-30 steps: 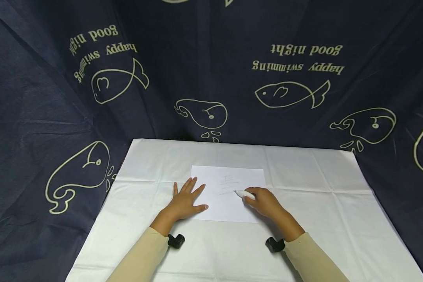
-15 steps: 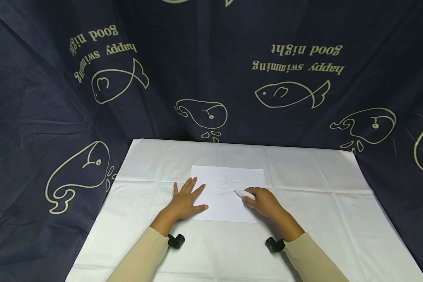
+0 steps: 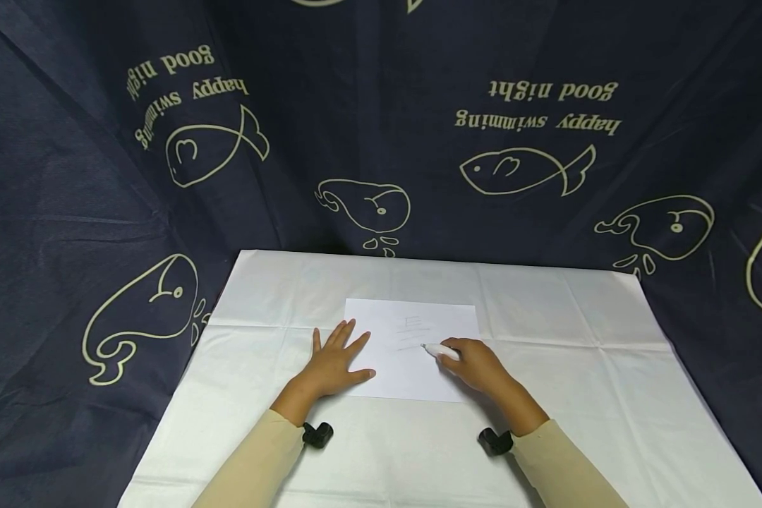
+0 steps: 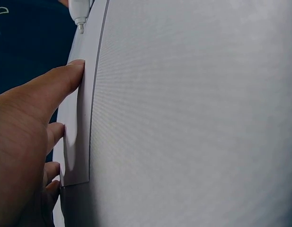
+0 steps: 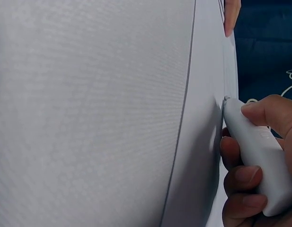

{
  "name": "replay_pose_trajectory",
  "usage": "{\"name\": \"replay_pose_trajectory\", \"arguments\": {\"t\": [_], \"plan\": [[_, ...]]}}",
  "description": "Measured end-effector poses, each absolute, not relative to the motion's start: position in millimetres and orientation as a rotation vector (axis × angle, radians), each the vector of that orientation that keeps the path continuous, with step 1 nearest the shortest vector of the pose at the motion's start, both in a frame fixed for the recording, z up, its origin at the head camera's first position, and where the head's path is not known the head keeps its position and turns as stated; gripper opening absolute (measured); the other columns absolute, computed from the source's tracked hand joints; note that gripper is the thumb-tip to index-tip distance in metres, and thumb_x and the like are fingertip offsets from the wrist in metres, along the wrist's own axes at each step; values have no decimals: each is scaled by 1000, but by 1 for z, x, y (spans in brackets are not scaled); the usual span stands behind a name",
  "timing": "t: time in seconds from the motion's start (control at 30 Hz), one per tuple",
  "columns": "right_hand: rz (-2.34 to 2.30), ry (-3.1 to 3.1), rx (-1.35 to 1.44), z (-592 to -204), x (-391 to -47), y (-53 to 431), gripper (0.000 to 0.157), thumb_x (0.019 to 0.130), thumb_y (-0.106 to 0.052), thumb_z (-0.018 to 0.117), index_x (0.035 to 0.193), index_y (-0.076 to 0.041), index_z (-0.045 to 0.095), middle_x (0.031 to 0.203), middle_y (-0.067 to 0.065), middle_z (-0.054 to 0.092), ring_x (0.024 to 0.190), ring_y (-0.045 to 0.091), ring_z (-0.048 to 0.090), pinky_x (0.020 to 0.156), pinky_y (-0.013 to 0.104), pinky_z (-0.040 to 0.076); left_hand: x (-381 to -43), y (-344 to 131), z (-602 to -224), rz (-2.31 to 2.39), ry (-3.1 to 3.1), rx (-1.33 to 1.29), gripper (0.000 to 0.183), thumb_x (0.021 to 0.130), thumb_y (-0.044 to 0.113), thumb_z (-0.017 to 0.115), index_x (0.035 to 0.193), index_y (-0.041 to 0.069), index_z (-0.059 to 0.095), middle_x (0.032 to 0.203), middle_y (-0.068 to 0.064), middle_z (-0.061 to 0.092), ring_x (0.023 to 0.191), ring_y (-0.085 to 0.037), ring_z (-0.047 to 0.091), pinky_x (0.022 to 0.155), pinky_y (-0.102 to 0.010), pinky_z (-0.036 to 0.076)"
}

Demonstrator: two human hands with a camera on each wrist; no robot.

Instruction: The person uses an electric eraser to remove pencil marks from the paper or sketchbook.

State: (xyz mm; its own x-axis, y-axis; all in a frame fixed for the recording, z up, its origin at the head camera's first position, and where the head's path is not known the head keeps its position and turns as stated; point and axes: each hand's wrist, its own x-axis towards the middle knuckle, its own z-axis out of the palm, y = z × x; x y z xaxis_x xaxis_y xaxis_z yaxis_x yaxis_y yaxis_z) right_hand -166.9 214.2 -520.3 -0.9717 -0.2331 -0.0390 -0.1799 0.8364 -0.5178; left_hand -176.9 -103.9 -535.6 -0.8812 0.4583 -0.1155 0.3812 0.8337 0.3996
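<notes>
A sheet of white paper (image 3: 400, 381) lies on the white-covered table, with a small E-like mark and several faint lines drawn on it. My left hand (image 3: 330, 367) rests on its left side, fingers spread and thumb stretched toward the middle. In my right hand (image 3: 479, 368) is a thick white correction pen (image 5: 259, 156), gripped between thumb and curled fingers. Its small tip points left, right at the end of the lowest line. From the left wrist view, the pen's nozzle (image 4: 80, 21) shows beyond my left thumb (image 4: 65, 78). My right palm hides part of the pen's back end.
White cloth (image 3: 565, 395) with fold creases covers the table all around the paper. Behind and to the left hangs a dark blue curtain (image 3: 432, 226) printed with fish and whales. A black wrist camera (image 3: 317, 435) sits at the left wrist, another camera (image 3: 496, 442) at the right.
</notes>
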Motion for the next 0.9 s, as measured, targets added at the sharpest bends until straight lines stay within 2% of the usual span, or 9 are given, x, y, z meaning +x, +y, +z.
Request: {"name": "replay_pose_trajectory", "arguments": {"t": [0.63,0.9], "plan": [[-814,2906,-288,-519,-167,215,24,93,-24,72,112,-10,75,94,4,74,73,14,53,67,32,44,-177,-103,-536,534,2826,654,79,93,62,60,159,25,35,171,-12,14,159,-33,9,117,-76,-3],[-850,2891,-343,-519,-166,214,23,92,-24,72,110,-10,76,96,4,75,75,13,54,70,32,46,-176,-103,-535,524,2813,644,81,93,63,59,160,25,33,171,-12,12,160,-33,8,118,-76,-4]]}}
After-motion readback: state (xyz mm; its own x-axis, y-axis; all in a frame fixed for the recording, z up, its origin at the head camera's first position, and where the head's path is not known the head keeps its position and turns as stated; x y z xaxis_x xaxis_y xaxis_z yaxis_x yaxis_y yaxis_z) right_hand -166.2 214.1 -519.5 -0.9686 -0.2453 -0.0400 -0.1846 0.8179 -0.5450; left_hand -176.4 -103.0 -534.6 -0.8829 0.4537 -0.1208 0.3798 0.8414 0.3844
